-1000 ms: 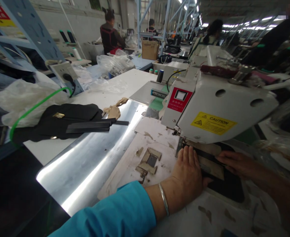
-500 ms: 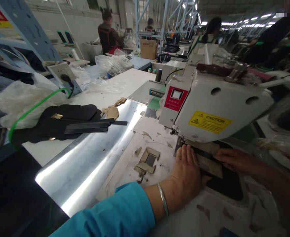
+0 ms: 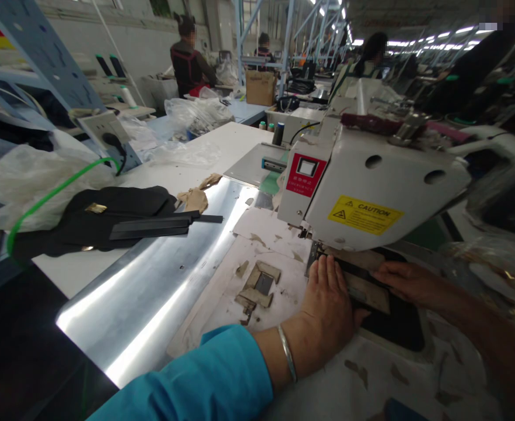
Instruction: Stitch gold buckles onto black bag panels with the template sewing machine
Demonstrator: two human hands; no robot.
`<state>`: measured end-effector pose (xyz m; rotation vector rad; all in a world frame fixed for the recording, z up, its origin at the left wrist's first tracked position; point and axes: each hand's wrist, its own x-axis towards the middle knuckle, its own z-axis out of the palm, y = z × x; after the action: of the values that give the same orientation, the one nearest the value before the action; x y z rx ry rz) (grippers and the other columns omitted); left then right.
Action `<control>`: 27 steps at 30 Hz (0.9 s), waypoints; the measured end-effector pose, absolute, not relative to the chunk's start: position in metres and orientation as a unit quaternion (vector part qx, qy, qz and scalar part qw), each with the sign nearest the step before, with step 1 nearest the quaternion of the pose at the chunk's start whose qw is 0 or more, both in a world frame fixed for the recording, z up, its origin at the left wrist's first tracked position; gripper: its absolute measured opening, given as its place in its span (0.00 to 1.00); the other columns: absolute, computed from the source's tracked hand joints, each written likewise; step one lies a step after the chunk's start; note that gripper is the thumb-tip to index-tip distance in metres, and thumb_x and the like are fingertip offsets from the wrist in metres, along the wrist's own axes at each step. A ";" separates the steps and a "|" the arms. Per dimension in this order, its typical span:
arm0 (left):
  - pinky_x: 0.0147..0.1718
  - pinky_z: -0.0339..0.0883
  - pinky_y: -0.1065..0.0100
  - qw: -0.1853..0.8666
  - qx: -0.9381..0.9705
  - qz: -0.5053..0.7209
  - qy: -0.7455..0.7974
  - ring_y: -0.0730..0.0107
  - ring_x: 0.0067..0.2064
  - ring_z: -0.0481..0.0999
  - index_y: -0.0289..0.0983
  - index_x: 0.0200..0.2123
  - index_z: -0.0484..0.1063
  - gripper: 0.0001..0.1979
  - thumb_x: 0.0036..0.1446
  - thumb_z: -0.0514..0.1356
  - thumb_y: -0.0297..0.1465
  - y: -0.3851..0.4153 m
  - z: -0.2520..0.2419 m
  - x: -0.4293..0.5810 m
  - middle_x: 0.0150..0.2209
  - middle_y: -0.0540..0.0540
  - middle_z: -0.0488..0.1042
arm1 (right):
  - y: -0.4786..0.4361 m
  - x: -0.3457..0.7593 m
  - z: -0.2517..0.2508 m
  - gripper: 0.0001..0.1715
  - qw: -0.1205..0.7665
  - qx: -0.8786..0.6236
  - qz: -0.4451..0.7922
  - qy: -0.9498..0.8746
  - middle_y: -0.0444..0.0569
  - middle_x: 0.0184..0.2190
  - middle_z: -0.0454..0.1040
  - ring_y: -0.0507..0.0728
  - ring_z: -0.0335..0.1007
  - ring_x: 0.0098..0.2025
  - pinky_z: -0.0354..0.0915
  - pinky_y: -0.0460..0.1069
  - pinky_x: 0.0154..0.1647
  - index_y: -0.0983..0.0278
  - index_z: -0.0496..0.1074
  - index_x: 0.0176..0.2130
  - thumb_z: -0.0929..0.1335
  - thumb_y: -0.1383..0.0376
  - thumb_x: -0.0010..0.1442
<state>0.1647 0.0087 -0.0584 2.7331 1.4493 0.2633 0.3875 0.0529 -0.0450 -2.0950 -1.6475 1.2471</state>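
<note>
My left hand lies flat, fingers stretched out, on the left edge of a black panel under the sewing machine head. Across the panel runs a narrow black strip between tan, worn-looking pieces. At the strip's right end, the fingers of my right hand are pinched together on it. Part of the strip is hidden by my left fingers. Left of my hand, a tan square frame is stuck to the pale work surface.
Black bag-like pieces with gold fittings and loose black strips lie at the left, partly over a shiny metal plate. A green cord and clear plastic bags are beyond. Co-workers sit farther back.
The view has shifted slightly, so everything appears a little farther left. Both hands keep nearly the same place on the panel and strip.
</note>
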 end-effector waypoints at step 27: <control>0.68 0.45 0.57 0.022 0.933 0.092 0.347 0.48 0.70 0.52 0.19 0.67 0.53 0.41 0.67 0.48 0.51 0.039 -0.055 0.153 0.69 0.29 0.53 | 0.054 0.368 -0.028 0.24 0.132 -0.721 0.441 -0.518 0.35 0.12 0.53 0.46 0.46 0.15 0.40 0.44 0.17 0.61 0.61 0.23 0.72 0.48 0.51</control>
<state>0.1534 0.0392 -0.0546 2.8912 1.0735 0.2852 0.3679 0.0538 -0.0278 -2.0925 -1.5036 1.2788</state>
